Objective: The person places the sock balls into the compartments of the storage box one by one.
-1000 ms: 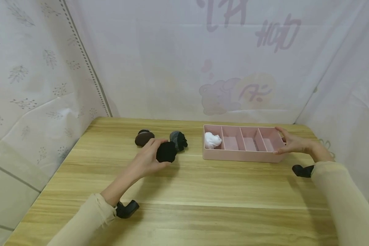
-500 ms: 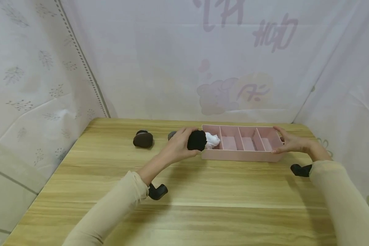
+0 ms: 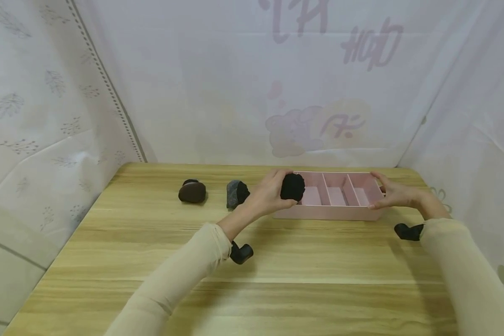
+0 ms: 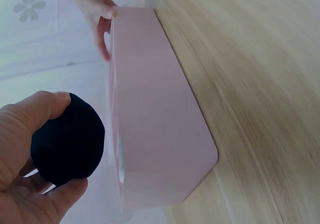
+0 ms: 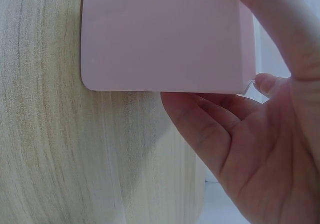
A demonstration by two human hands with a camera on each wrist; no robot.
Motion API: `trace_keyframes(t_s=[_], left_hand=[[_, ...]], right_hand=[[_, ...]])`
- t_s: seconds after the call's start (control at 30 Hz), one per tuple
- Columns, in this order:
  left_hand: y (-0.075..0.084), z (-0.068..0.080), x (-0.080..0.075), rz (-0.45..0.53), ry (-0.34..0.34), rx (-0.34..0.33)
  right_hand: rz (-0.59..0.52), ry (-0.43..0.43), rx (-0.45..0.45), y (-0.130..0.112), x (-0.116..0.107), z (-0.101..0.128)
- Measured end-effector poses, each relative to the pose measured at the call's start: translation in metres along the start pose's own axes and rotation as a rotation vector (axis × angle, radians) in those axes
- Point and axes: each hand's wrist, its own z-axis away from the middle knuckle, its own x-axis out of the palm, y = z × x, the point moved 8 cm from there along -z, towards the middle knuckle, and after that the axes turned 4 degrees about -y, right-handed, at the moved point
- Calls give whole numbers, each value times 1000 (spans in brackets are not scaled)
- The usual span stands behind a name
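Observation:
My left hand [image 3: 268, 195] pinches a black balled-up sock [image 3: 293, 188] between thumb and fingers. It holds the sock above the left end of a pink divided box [image 3: 327, 213]. In the left wrist view this black sock [image 4: 70, 141] is beside the box's open top, apart from its wall [image 4: 155, 109]. My right hand [image 3: 396, 192] grips the box's right end, thumb at the front and fingers around the end wall. A white balled sock in the leftmost compartment is hidden by my left hand in the head view.
A grey and black balled sock [image 3: 236, 194] lies left of the box, near my left wrist. Farther left on the wooden table [image 3: 319, 303] lies a brown one [image 3: 192, 192]. White printed cloth [image 3: 201, 93] hangs behind the table.
My left hand has carried the black sock rightward from near the grey sock to above the box's left end. My right hand stays on the box.

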Motion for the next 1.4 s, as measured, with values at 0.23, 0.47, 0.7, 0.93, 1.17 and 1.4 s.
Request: trace_keyframes(t_s=[0.23, 0.47, 0.7, 0.93, 1.17, 1.4], left_hand=[[8, -22, 13, -30, 7, 14], [14, -40, 27, -50, 17, 16], [16, -50, 38, -101, -11, 0], [12, -57, 48, -144, -43, -21], [12, -63, 58, -214, -81, 17], [12, -65, 66, -304, -129, 25]], right_hand=[[3, 5, 3, 0, -1, 1], [4, 5, -1, 0, 1, 2], [-7, 6, 1, 1, 0, 1], [-8, 20, -12, 1, -1, 0], [-19, 21, -18, 2, -1, 0], [-30, 21, -20, 2, -1, 0]])
